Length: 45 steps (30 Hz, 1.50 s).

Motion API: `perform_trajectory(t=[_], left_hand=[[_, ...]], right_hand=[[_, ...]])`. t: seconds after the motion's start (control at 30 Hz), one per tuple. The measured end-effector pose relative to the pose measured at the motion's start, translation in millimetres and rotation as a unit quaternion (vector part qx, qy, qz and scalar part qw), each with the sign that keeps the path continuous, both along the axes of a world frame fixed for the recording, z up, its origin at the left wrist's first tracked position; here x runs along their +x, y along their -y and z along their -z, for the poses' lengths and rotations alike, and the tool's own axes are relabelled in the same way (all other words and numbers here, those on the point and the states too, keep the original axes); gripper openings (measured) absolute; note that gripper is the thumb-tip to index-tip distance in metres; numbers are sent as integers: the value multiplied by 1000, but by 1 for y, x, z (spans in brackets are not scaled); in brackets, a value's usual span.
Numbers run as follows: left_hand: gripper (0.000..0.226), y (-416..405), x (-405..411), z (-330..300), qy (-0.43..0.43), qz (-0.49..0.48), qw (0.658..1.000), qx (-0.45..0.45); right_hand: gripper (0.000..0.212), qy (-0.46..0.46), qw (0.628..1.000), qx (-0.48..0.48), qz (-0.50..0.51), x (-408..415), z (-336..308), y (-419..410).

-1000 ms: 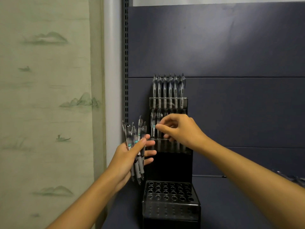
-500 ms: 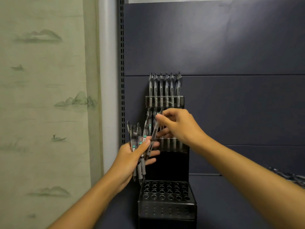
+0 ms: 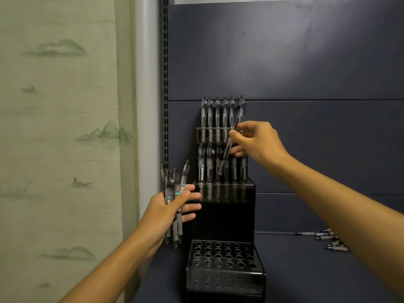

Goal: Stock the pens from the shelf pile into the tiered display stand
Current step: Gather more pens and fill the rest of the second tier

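Clear plastic shows between the thumb and fingertips [image 3: 235, 134] of the right hand [image 3: 259, 143], which pinch one pen [image 3: 227, 149] near its upper end; the pen tilts, its lower tip down among the pens standing in the middle tier [image 3: 223, 169] of the black stand [image 3: 225, 215]. Whether that tip already sits in a hole cannot be told. Lower and to the left, the left hand [image 3: 168, 208] grips a bundle of pens [image 3: 175, 193], thumb laid across the barrels and fingers curled behind them, with the grey grip ends hanging below the palm. Behind the right hand, the top tier [image 3: 213, 134] holds a full row of upright pens [image 3: 218, 112]. At the front, the lowest tier [image 3: 225, 256] shows rows of round holes with no pens in them. Off to the right, a few loose pens [image 3: 323, 237] lie on the dark blue shelf [image 3: 306, 270], well apart from the stand. Pale green patterned wallpaper [image 3: 61, 127] covers the wall at left.
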<state>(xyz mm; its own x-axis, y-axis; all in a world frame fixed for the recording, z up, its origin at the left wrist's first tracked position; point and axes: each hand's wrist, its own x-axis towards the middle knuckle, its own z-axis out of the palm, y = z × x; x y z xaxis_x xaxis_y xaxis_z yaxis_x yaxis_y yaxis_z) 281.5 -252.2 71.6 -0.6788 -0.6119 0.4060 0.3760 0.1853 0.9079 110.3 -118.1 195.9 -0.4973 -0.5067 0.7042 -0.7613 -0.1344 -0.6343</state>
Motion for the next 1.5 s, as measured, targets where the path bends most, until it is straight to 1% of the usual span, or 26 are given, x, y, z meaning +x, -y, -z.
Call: perform_trajectory(t=[0.17,0.3,0.43,0.67,0.77,0.83,0.93,1.07,1.27,1.33,1.37,1.43,1.5], left_hand=[[22,0,1,0,3,-5,1000,-7],[22,0,0,0,2,-4,1000,-7],[22,-2,-1,0,-4,-1,1000,4],[21,-6,-4,1,-10,6,1000,9],[21,-6,-5,1,-8,4,1000,8],[20,-6,-6,1,-7,2,1000,5],[19,-7,-7,-1,-12,1,1000,7],[18,-8,-8,-4,-17,7,1000,5],[19,-7,-7,-1,-18,11,1000,15],[19,-7,-6,-2,-18,15,1000,14],[19,-7,-6,-2,-19,18,1000,14],[20,-7,-6,-4,-25,29,999,19],[23,-8,-7,-6,-31,41,998,28]], right_hand=[[20,-19,1000,21,4,-1,10,6],[12,-18,999,38,-15,3,14,6],[18,-34,996,80,-26,8,21,11],[21,-48,995,88,14,4,21,19],[20,-107,988,103,45,6,22,21],[22,-129,984,112,55,5,21,22],[25,-128,980,131,76,1,16,22],[27,-106,980,153,66,-1,17,20],[29,-135,974,165,82,-2,25,21],[31,-141,975,148,91,-2,25,16],[31,-133,979,125,86,-1,25,12],[28,-109,989,89,41,5,26,5],[24,-115,988,104,-9,15,30,2]])
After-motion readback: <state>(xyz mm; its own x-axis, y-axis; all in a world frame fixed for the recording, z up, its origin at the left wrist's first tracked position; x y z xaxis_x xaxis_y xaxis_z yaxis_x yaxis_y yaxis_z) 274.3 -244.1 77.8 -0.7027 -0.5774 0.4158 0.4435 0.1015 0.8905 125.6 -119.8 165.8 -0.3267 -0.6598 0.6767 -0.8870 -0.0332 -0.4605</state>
